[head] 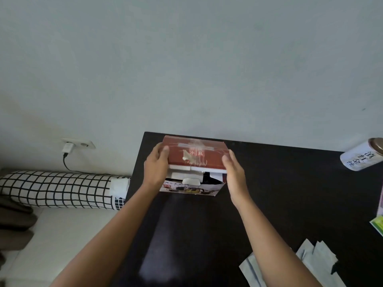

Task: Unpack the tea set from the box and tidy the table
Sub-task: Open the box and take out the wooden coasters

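Head view gives me the box [194, 160] between my two hands, at the far left corner of the dark worktop [279, 193], close to the wall. Its red top panel, crossed with clear tape and a torn pale patch, is tilted toward me. Below the red panel the near side gapes open, and I can see white packing pieces and a dark shape inside; I cannot tell which parts of the tea set they are. A printed flap hangs along the bottom front edge.

My left hand [156, 168] is pressed flat against the box's left side, fingers wrapped over the upper edge and thumb on the red panel. My right hand [235, 172] is half open, palm facing the box's right side, fingertips at its top right corner; I cannot tell whether it is pressing there. Both forearms reach forward, bare.

Well to the right of my right hand a white tin [362, 155] with dark characters lies on its side. Near my right forearm lie pale folded papers [317, 259]. Left of my left arm, off the worktop, lies a checked bolster [58, 189].
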